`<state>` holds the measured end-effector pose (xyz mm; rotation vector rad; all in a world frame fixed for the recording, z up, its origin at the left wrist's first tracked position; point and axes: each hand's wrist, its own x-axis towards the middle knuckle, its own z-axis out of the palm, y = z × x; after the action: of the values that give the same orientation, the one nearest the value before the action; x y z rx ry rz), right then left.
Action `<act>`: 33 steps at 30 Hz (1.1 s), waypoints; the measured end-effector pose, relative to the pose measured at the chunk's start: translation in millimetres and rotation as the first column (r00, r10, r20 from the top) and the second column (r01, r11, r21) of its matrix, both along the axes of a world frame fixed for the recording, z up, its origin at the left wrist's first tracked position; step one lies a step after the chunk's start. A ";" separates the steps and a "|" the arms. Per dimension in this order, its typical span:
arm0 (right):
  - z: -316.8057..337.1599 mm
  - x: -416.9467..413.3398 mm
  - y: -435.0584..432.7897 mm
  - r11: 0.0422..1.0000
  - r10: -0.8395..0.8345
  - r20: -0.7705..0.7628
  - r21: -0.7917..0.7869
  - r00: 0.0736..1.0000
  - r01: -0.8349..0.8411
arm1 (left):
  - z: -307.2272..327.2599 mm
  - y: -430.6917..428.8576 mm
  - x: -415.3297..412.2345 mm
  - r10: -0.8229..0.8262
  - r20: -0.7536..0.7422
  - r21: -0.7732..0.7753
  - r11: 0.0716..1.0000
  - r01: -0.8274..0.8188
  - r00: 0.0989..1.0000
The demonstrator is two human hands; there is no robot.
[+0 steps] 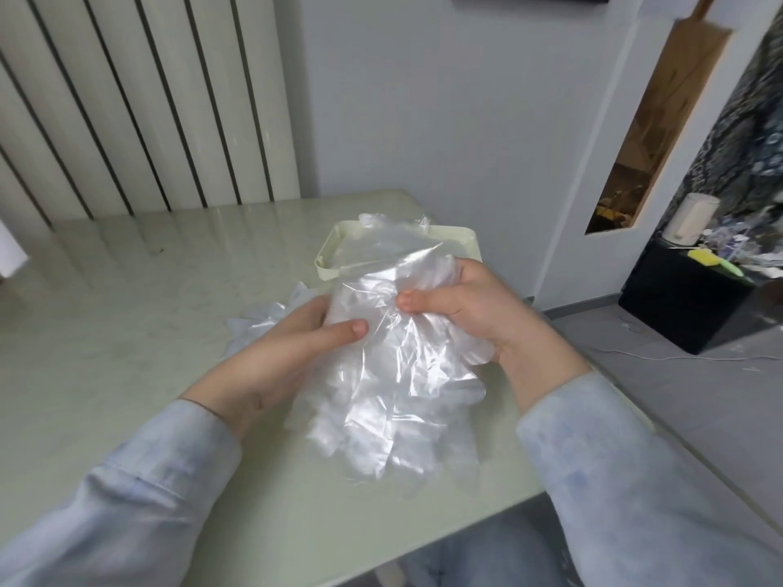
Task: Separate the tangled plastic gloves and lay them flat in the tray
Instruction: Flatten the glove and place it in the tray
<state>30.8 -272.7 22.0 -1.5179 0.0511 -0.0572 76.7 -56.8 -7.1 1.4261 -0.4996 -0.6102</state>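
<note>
A crumpled bunch of clear plastic gloves hangs between both hands above the table, its fingers pointing down toward me. My left hand pinches the bunch's left edge with the thumb on top. My right hand grips the upper right part, with plastic wrapped around its fingers. Behind them stands the cream tray, with clear plastic lying in it and sticking over its far rim. More loose gloves lie on the table to the left of my left hand.
The pale green table ends at a rounded corner behind the tray and at an edge on the right. A ribbed radiator panel stands behind. On the floor at right is a black box with clutter and a white cable.
</note>
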 end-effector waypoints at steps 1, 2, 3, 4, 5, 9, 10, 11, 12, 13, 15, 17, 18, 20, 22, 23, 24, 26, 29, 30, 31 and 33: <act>8.2 -1.8 0.5 1.000 0.015 0.020 0.005 1.000 -0.015 | 3.6 1.0 -2.4 -0.015 0.012 -0.004 1.000 0.015 1.000; 15.5 -2.1 0.9 1.000 0.022 0.042 -0.002 0.999 -0.022 | 6.9 1.9 -3.9 -0.024 0.016 -0.005 1.000 0.024 1.000; 21.7 -1.9 1.0 1.000 0.020 0.060 -0.018 0.998 -0.019 | 8.4 2.2 -3.0 -0.022 0.013 -0.016 1.000 0.022 1.000; 29.6 -2.0 2.0 1.000 0.005 0.073 -0.030 0.997 -0.003 | 12.5 3.2 -2.9 -0.001 0.020 -0.037 0.999 0.002 1.000; 36.1 -1.5 3.1 0.999 -0.019 0.084 -0.036 0.996 0.022 | 15.7 4.3 -0.7 0.033 0.015 -0.059 0.998 -0.032 0.999; 52.4 5.7 3.0 0.985 -0.132 0.144 -0.092 0.981 0.146 | 31.8 9.0 6.9 0.082 0.001 -0.115 0.990 -0.081 0.997; 54.3 7.9 2.9 0.980 -0.154 0.155 -0.101 0.976 0.170 | 34.9 9.8 8.2 0.081 0.027 -0.100 0.992 -0.078 0.996; 56.5 10.3 3.0 0.976 -0.171 0.160 -0.109 0.972 0.189 | 38.1 10.0 10.2 0.101 0.052 -0.071 0.993 -0.097 0.994; 58.1 12.4 3.2 0.970 -0.189 0.160 -0.120 0.969 0.210 | 39.0 10.5 13.0 0.139 0.079 -0.039 0.990 -0.136 0.987; 59.9 16.0 3.5 0.964 -0.200 0.166 -0.140 0.966 0.224 | 40.7 11.1 16.5 0.179 0.104 -0.014 0.984 -0.179 0.978; 60.8 22.2 2.7 0.953 -0.213 0.179 -0.180 0.960 0.245 | 40.5 12.1 24.5 0.230 0.133 0.006 0.972 -0.233 0.964; 62.7 31.0 3.2 0.951 -0.229 0.168 -0.174 0.959 0.257 | 38.4 15.3 32.6 0.217 0.110 0.005 0.976 -0.219 0.970; 64.2 35.8 4.7 0.951 -0.240 0.162 -0.159 0.957 0.265 | 36.4 17.6 36.9 0.184 0.074 -0.007 0.983 -0.184 0.980; 67.1 47.4 5.0 0.951 -0.258 0.152 -0.134 0.954 0.279 | 30.4 21.5 44.6 0.136 0.016 -0.017 0.991 -0.136 0.991; 73.2 58.5 6.5 0.958 -0.259 0.154 -0.090 0.954 0.274 | 25.1 23.1 51.9 0.173 -0.013 -0.033 0.984 -0.174 0.985; 76.7 65.2 7.4 0.956 -0.269 0.160 -0.072 0.950 0.283 | 23.5 22.1 55.4 0.219 -0.051 -0.049 0.974 -0.221 0.975; 81.0 73.1 9.2 0.954 -0.280 0.161 -0.058 0.946 0.293 | 20.4 21.2 62.1 0.264 -0.096 -0.090 0.958 -0.272 0.960; 88.4 90.5 12.2 0.948 -0.308 0.165 -0.028 0.937 0.316 | 16.8 16.9 71.3 0.302 -0.228 -0.171 0.923 -0.344 0.925; 98.6 120.7 18.5 0.951 -0.304 0.111 0.091 0.946 0.295 | 15.6 11.2 82.2 0.238 -0.447 -0.230 0.901 -0.368 0.862; 101.0 129.4 20.9 0.949 -0.295 0.085 0.139 0.952 0.282 | 14.1 8.9 85.0 0.198 -0.478 -0.245 0.906 -0.346 0.856; 100.9 139.2 21.5 0.945 -0.281 0.059 0.190 0.958 0.266 | 14.6 5.2 86.8 0.160 -0.485 -0.266 0.909 -0.320 0.859; 92.3 162.1 18.3 0.925 -0.278 0.006 0.270 0.961 0.266 | 12.4 -2.0 92.2 0.087 -0.500 -0.340 0.896 -0.287 0.862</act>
<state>192.9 -254.3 114.3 -1.2299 0.2265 -0.2957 168.9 -58.8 5.4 0.8710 -0.0763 -0.6253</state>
